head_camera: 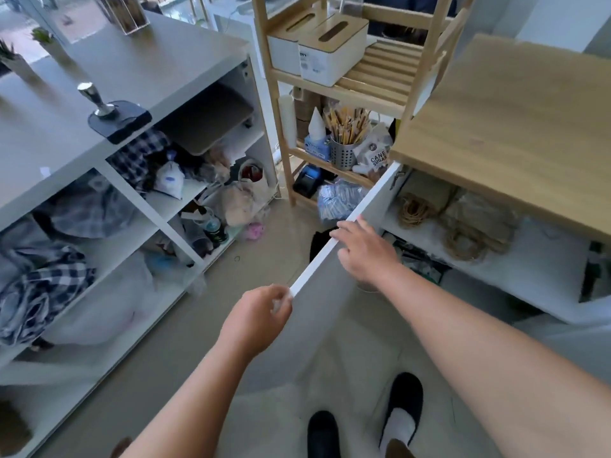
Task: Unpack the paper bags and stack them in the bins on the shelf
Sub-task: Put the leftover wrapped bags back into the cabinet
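A white cabinet door [334,302] stands swung open below a wooden counter top [515,127]. My left hand [258,320] pinches the door's top edge at its near corner. My right hand [367,251] rests over the same edge farther along, fingers curled on it. Inside the cabinet, brown paper bags [479,219] with twine handles lie on a white shelf [529,266]. More items sit lower in the cabinet, too blurred to name.
A white open shelving unit [132,193] full of clothes and bags lines the left. A wooden rack [334,94] at the back holds white boxes, a straw holder and a tissue box. My feet in dark slippers [403,404] stand on the grey floor.
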